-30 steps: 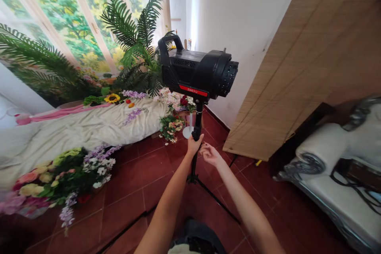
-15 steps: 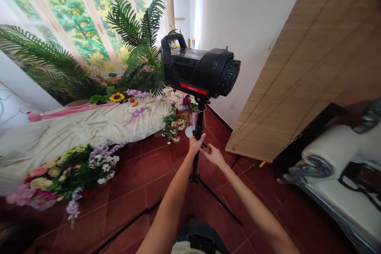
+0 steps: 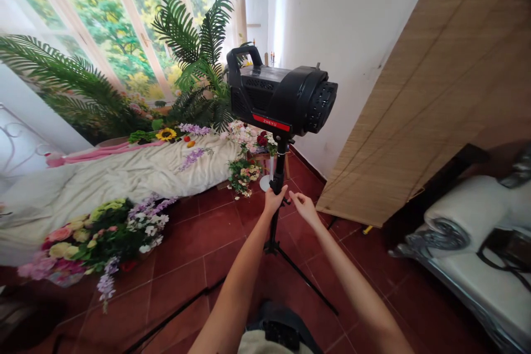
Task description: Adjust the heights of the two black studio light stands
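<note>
Lamp [image 3: 269,97] on its stand, with both hands at the post. The lamp is carried at the top of the post [image 3: 281,165], its handle [image 3: 248,51] uppermost and its perforated end turned toward the right. The legs [image 3: 309,281] are spread over red tiles [image 3: 182,243]. Below the lamp, the post is grasped by the left hand [image 3: 274,201], which is wrapped around it just under a black collar [image 3: 275,182]. A small knob [image 3: 286,201] is seen beside that grip. The right hand [image 3: 304,207] is held just to the right of the knob, its fingers half curled and nothing seen between them; it appears released, though at this scale light contact cannot be ruled out. The step in hand is judged to be work at the knob while the post is steadied. For any turn of the knob, the right thumb and fingertips would need to be closed on it and the left grasp kept firm, since the lamp is borne high and a loosened post might be let slip. At left, flowers [image 3: 70,243] are set before draped cloth [image 3: 136,166]; at right, a blind [image 3: 381,121] is placed near a sofa [image 3: 468,204].
</note>
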{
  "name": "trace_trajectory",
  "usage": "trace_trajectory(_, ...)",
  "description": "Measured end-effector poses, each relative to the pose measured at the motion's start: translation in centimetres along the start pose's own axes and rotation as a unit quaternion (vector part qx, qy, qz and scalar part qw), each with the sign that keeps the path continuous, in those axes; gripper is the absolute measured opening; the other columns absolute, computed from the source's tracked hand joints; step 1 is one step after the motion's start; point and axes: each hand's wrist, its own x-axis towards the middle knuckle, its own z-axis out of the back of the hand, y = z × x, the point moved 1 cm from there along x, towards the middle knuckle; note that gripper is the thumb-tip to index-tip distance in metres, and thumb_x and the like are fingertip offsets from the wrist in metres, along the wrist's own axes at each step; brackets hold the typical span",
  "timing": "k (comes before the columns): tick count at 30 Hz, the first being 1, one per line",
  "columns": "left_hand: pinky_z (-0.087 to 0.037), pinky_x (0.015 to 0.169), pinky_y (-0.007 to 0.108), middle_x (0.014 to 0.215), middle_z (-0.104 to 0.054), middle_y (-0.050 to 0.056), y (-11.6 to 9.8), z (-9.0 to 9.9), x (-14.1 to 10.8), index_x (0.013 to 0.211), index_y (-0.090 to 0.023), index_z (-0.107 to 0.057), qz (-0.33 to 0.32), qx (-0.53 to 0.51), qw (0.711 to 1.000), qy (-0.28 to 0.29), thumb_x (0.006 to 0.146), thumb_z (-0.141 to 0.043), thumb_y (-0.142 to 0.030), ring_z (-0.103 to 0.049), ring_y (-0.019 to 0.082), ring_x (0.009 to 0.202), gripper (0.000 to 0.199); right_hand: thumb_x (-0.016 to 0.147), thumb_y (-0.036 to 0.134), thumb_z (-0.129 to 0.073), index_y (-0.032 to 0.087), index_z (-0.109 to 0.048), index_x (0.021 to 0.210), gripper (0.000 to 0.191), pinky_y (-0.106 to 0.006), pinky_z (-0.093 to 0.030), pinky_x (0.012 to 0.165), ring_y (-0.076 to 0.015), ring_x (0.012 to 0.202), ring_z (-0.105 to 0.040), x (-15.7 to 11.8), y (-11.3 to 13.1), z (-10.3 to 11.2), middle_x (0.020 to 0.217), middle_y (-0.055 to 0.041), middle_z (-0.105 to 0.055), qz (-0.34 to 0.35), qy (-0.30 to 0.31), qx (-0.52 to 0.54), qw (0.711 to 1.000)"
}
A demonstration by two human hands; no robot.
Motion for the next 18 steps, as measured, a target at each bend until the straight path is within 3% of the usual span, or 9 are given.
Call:
trace_trajectory(2,-0.048,0.056,0.025,0.063,-0.06,0.004,0.3,-0.1,0.1,0.072,-0.013,-0.061,-0.002,-0.015,1.0,0.003,0.064,-0.069,-0.046,-0.058,0.015,0.061,0.035,0.078,0.06,-0.051,0.017,-0.061,0.07,0.045,-0.026,-0.042,0.064,-0.0146,0.063,-0.052,0.2,0.8,-0.1,0.069,-0.004,-0.062,0.022,-0.009,-0.001,1.0)
trace_trajectory(4,-0.05,0.059,0.026,0.068,-0.063,0.005,0.5,-0.2,0.3,0.075,-0.013,-0.062,-0.01,-0.037,0.999,0.017,0.065,-0.069,-0.045,-0.058,0.014,0.062,0.034,0.073,0.055,-0.061,0.017,-0.06,0.085,0.04,-0.026,-0.044,0.066,-0.016,0.072,-0.056,0.5,1.7,-0.5,0.083,-0.006,-0.064,0.043,-0.042,0.005,0.998)
trace_trajectory(7,-0.051,0.064,0.028,0.077,-0.065,0.007,0.7,-0.3,0.4,0.079,-0.012,-0.062,-0.026,-0.064,0.997,0.04,0.066,-0.068,-0.043,-0.059,0.014,0.065,0.034,0.064,0.048,-0.071,0.018,-0.049,0.112,0.06,-0.029,-0.047,0.074,-0.0191,0.09,-0.058,1.1,2.9,-1.7,0.105,-0.01,-0.061,0.077,-0.06,0.021,0.995)
trace_trajectory(9,-0.052,0.07,0.03,0.081,-0.066,0.008,0.8,-0.2,0.5,0.08,-0.011,-0.062,-0.029,-0.07,0.996,0.049,0.066,-0.069,-0.04,-0.059,0.015,0.07,0.033,0.061,0.044,-0.074,0.018,-0.043,0.12,0.071,-0.031,-0.047,0.081,-0.0207,0.098,-0.057,1.5,3.7,-2.9,0.112,-0.0116,-0.058,0.105,-0.051,0.017,0.993)
trace_trajectory(14,-0.051,0.079,0.032,0.083,-0.066,0.011,1.8,0.4,0.6,0.08,-0.01,-0.06,-0.008,-0.104,0.995,-0.003,0.078,-0.056,-0.037,-0.059,0.019,0.079,0.027,0.064,0.042,-0.07,0.019,-0.041,0.116,0.063,-0.032,-0.048,0.075,-0.0224,0.088,-0.061,2.6,4.2,-6.0,0.1,-0.0089,-0.063,0.072,-0.07,-0.015,0.995)
trace_trajectory(18,-0.052,0.075,0.034,0.081,-0.067,0.009,2.6,0.6,0.6,0.08,-0.012,-0.061,-0.02,-0.048,0.998,-0.018,0.077,-0.055,-0.033,-0.06,0.019,0.075,0.022,0.069,0.043,-0.065,0.021,-0.045,0.103,0.045,-0.03,-0.047,0.065,-0.0204,0.074,-0.06,4.0,3.1,-6.6,0.084,-0.0043,-0.063,0.043,-0.084,-0.008,0.996)
